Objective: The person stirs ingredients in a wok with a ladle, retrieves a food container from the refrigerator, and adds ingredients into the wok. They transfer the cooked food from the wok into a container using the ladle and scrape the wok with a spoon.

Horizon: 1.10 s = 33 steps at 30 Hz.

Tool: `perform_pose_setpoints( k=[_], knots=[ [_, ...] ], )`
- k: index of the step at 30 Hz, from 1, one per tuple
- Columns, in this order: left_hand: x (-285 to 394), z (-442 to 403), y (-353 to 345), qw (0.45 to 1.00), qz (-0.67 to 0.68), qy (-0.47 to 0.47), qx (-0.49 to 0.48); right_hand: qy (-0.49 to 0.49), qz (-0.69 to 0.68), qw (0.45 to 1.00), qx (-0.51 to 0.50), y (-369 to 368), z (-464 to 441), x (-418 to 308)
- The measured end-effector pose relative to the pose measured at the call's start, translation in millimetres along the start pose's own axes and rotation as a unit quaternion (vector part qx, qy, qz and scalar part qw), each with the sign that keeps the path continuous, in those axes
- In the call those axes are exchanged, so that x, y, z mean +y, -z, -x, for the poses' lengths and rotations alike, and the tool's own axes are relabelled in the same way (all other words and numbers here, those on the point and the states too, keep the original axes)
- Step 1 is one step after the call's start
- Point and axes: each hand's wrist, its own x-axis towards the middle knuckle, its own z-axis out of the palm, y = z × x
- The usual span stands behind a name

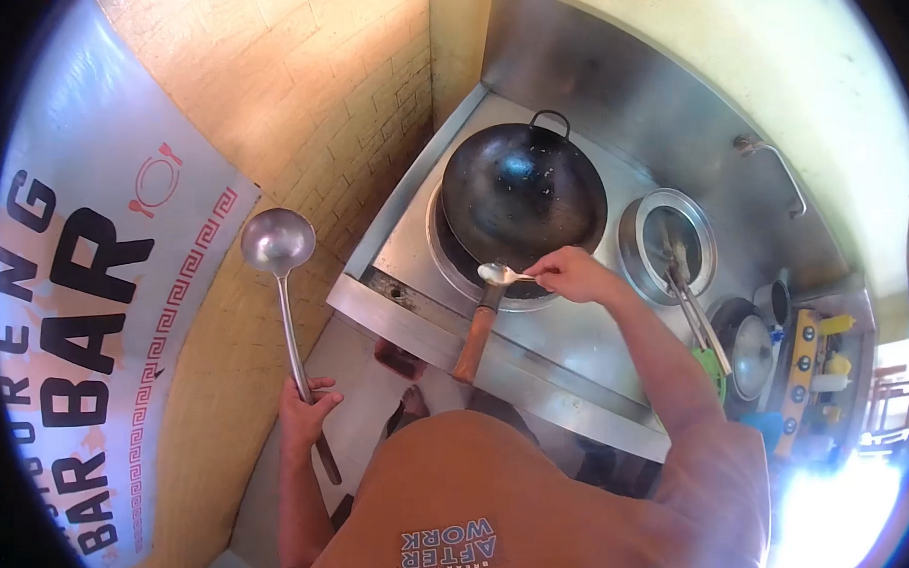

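Note:
My left hand [304, 414] grips a long-handled metal ladle [279, 242] by its dark lower handle, bowl up, beside the yellow wall and away from the stove. A small spoon [496, 274] is pinched in my right hand [572, 274], over the near rim of a black wok [525, 196]. Something pale lies in the spoon's bowl; I cannot tell what. The wok rests on a burner ring, with a loop handle at its far side and a wooden handle [474, 345] pointing toward me. Little white specks dot its dark inside.
Right of the wok, a round metal pot [628, 240] holds long utensils. Farther right are a lidded pan [751, 342], a green item [711, 373] and several bottles [836, 325]. A steel backsplash [608, 78] with a tap [771, 163] rises behind. A printed banner [105, 296] hangs at left.

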Motion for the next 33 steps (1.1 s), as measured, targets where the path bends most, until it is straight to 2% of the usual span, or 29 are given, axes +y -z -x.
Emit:
perform_pose_setpoints(
  k=[3, 4, 5, 6, 8, 10, 11, 13, 16, 18, 21, 23, 24, 26, 28, 33],
  knots=[
    [5, -14, 12, 0.999, -0.027, -0.01, -0.014, 0.168, 0.015, 0.984, 0.064, 33, 77, -80],
    [7, -19, 15, 0.999, -0.038, -0.014, -0.021, 0.163, 0.013, 0.985, 0.059, 45, 110, -117],
    [8, -22, 17, 0.999, -0.028, -0.017, -0.028, 0.22, 0.062, 0.97, 0.084, 53, 141, -152],
    [10, -26, 17, 0.999, -0.019, -0.02, -0.036, 0.214, 0.121, 0.965, 0.085, 59, 173, -182],
    [9, -37, 21, 0.998, -0.006, -0.032, -0.056, 0.258, 0.151, 0.953, 0.036, 70, 221, -226],
    [6, -51, 23, 0.995, 0.002, -0.047, -0.091, 0.306, 0.181, 0.935, 0.002, 58, 246, -249],
    [9, -56, 21, 0.994, 0.005, -0.047, -0.102, 0.331, 0.198, 0.922, 0.02, 48, 252, -255],
    [15, -62, 16, 0.991, 0.009, -0.046, -0.126, 0.362, 0.226, 0.899, 0.095, 29, 260, -258],
    [16, -76, 10, 0.983, 0.043, -0.042, -0.174, 0.346, 0.219, 0.868, 0.281, 5, 270, -257],
    [17, -87, 3, 0.974, 0.05, -0.059, -0.215, 0.259, 0.165, 0.884, 0.353, -6, 281, -243],
    [31, -92, -9, 0.964, 0.045, -0.079, -0.252, 0.056, 0.01, 0.947, 0.318, -38, 277, -174],
    [51, -92, -25, 0.96, 0.044, -0.094, -0.261, -0.131, -0.077, 0.927, 0.342, -102, 257, -80],
    [63, -94, -33, 0.959, 0.043, -0.099, -0.263, -0.164, -0.074, 0.911, 0.372, -151, 251, -12],
    [84, -96, -50, 0.953, 0.059, -0.109, -0.277, -0.201, -0.003, 0.893, 0.402, -218, 249, 84],
    [108, -101, -70, 0.941, 0.09, -0.125, -0.301, -0.215, 0.065, 0.874, 0.43, -258, 248, 137],
    [173, -75, -143, 0.934, 0.116, -0.106, -0.321, -0.2, 0.129, 0.828, 0.507, -283, 242, 167]
  ],
)
